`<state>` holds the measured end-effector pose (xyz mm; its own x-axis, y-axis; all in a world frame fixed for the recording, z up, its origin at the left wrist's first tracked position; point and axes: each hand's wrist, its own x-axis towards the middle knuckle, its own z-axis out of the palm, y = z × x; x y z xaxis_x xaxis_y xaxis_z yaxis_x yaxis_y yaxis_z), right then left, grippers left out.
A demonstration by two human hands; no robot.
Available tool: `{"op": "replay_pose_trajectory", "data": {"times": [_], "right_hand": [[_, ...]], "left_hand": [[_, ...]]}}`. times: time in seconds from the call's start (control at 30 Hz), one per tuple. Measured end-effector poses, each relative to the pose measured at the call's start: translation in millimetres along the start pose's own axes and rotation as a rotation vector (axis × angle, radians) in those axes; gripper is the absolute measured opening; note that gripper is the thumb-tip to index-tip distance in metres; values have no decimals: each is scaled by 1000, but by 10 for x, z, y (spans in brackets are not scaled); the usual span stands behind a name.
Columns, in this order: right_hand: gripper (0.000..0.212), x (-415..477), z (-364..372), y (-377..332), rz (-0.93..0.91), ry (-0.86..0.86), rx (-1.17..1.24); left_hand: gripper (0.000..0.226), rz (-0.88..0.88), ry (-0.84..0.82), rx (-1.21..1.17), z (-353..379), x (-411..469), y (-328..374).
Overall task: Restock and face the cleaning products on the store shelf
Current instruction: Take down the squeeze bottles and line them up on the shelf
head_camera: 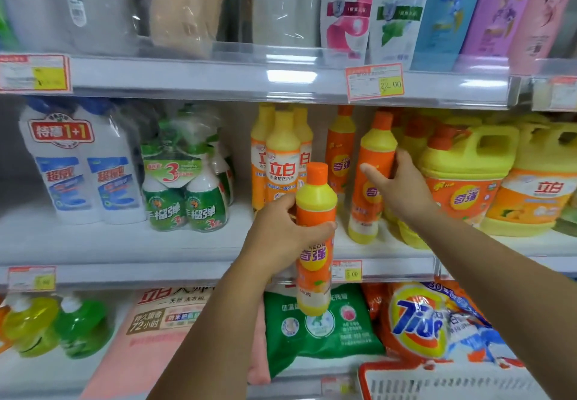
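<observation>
Middle shelf (93, 243) is the reference for everything. On its right end stand big yellow jugs (468, 174) with handles. Under its right part lies a Tide bag (421, 321), with a green bag (321, 337) under its centre. On its left end is a white twin-pack (78, 165), then a green spray-bottle pack (187, 187). At shelf centre is a cluster of yellow bottles (282, 156). Right of centre, a shelf bottle (373, 177), orange and yellow, stands on the shelf leaning a little. Right hand (402, 187) grips it, thumb across the front, fingers curled round its right side. The restock bottle (315, 237), same kind, is upright in front of the shelf's front edge, base hanging below it. Left hand (281, 231) is wrapped round its middle, fingers closed tight on it
</observation>
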<state>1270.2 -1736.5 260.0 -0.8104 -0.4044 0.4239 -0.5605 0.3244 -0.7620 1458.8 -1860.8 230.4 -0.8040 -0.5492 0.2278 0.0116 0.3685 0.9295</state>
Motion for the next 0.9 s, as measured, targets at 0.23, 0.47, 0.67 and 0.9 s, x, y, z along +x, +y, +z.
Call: {"op": "replay_pose_trajectory", "data": {"times": [0.23,0.47,0.67,0.9], "right_hand": [[73,-236,188,245,28,-9,182],[80,-375,378,547,69,100,127],[77,-85,437,557,83,48,26],[80,177,623,634,146,114,33]], "left_hand": [[39,-32,-22,-6,-3,20,-61],[39,-50,-33,-7,15,53,-103],[43,-65,-49,-4,-25,88,-150],[40,-53,-58,1,-33,103,-137]]}}
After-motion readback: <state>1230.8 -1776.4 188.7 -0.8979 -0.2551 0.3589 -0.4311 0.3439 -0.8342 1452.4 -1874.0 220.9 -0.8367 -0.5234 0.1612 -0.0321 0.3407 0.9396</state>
